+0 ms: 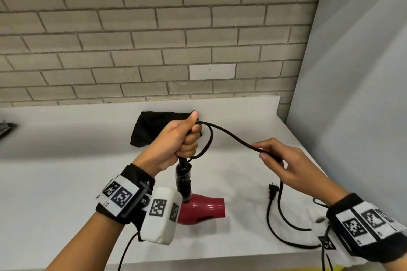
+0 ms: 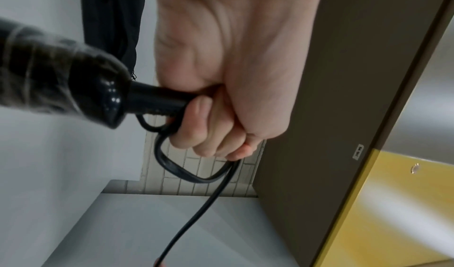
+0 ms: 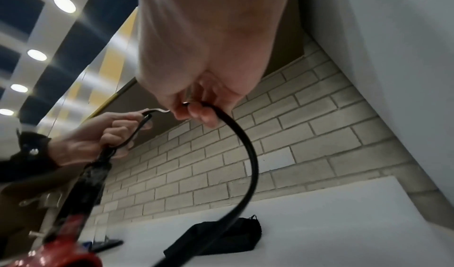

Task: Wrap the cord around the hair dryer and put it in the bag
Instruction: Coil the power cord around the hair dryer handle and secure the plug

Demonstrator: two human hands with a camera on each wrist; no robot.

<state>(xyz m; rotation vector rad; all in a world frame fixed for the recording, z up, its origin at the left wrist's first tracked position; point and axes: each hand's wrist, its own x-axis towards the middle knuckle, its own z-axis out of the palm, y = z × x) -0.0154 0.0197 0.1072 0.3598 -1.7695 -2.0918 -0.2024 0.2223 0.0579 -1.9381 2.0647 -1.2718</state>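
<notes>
A red hair dryer (image 1: 201,208) with a black handle (image 1: 184,179) hangs nozzle-down over the white counter. My left hand (image 1: 176,143) grips the cord's thick base just above the handle, fingers curled round a loop of the black cord (image 1: 233,136). In the left wrist view the left hand (image 2: 221,106) is a fist on that cord base (image 2: 157,101). My right hand (image 1: 284,160) pinches the cord further along, to the right. The cord's tail drops to the counter and ends in a plug (image 1: 273,191). The black bag (image 1: 154,127) lies flat behind my left hand.
A brick wall (image 1: 154,39) backs the white counter (image 1: 66,160). A grey panel (image 1: 352,72) closes the right side. A dark object (image 1: 5,128) shows at the far left edge. The counter's front edge runs along the bottom.
</notes>
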